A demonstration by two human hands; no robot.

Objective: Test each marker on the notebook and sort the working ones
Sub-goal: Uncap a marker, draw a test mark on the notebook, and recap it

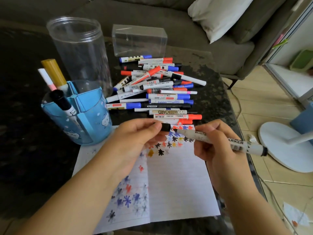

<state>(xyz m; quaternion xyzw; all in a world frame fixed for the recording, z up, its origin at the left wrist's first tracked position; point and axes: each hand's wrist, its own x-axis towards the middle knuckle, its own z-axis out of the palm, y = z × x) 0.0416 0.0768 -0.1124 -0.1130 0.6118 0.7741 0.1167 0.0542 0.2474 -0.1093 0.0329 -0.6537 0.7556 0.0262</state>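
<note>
Now | left hand (135, 133) pinches black cap (165, 127) | right hand (218, 146) grips uncapped marker (220, 140), both above notebook (177, 184) top | risk: loose grip smears ink on fingers.

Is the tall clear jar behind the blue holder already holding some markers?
No, the tall clear jar stands with nothing inside it, while three markers sit in the blue holder in front of it.

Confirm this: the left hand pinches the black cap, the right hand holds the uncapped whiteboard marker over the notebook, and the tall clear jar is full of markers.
One detail is wrong. In the head view the tall clear jar holds no markers. The rest stands: the left hand pinches the black cap, the right hand holds the uncapped whiteboard marker over the notebook.
</note>
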